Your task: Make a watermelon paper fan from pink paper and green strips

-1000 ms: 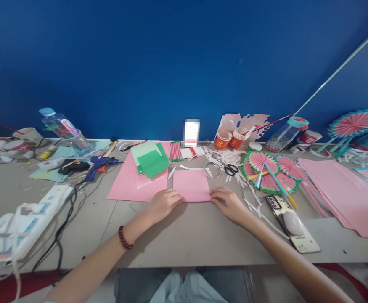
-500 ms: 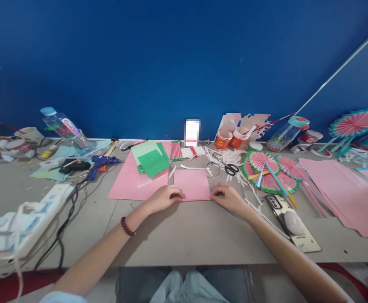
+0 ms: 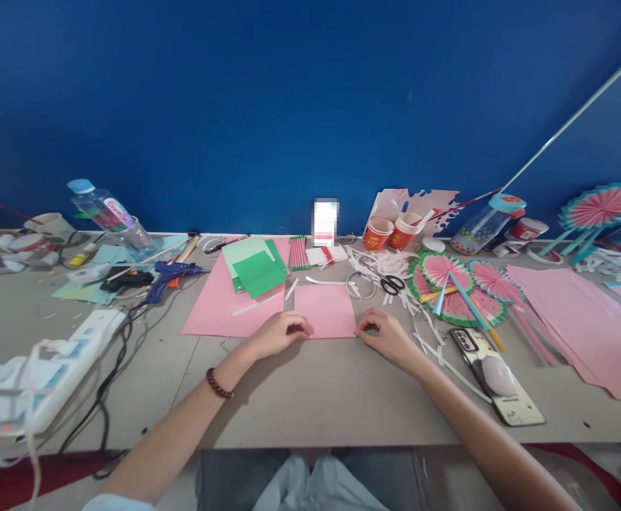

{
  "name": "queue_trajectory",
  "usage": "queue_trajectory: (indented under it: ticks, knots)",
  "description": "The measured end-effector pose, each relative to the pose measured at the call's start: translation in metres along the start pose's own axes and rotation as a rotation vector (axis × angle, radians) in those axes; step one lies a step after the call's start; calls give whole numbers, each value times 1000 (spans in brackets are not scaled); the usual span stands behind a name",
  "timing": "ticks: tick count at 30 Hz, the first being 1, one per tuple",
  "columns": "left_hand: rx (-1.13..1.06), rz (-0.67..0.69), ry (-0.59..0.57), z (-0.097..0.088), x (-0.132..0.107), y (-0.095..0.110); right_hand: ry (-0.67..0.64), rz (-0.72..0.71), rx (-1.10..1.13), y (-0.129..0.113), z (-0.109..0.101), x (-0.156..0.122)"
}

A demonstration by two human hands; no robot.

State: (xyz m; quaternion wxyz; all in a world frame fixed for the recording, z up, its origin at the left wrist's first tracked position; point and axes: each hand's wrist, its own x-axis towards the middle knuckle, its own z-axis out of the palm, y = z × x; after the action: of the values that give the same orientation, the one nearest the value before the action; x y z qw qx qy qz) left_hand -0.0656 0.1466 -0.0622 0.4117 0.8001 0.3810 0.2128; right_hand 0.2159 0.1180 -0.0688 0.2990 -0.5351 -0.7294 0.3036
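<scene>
A small pink sheet of paper (image 3: 325, 311) lies flat on the grey table in front of me. My left hand (image 3: 281, 332) pinches its near left corner, with a dark red bead bracelet (image 3: 218, 383) on that wrist. At the near right corner my right hand (image 3: 382, 333) has thumb and fingers pressed together on the edge. Behind the left hand, green paper pieces (image 3: 260, 273) rest on a larger pink sheet (image 3: 209, 309). A pleated pink-and-green strip (image 3: 299, 253) lies beyond the small sheet.
Black-handled scissors (image 3: 392, 285), white paper strips (image 3: 421, 330) and watermelon-patterned paper fans (image 3: 446, 277) lie to the right, with a phone (image 3: 496, 376) nearer me. Red paper cups (image 3: 378, 234) stand behind. A blue glue gun (image 3: 169, 279) and white power strip (image 3: 84, 362) are left.
The view has shifted very slightly. Both hands stay in place at the near corners of the small pink sheet.
</scene>
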Motion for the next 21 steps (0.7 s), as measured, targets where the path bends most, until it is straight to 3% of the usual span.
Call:
queue_trajectory:
  ticks: [21]
  knots:
    - [-10,2,31,5,-1,-9,60,-16,-7,5,8,-3]
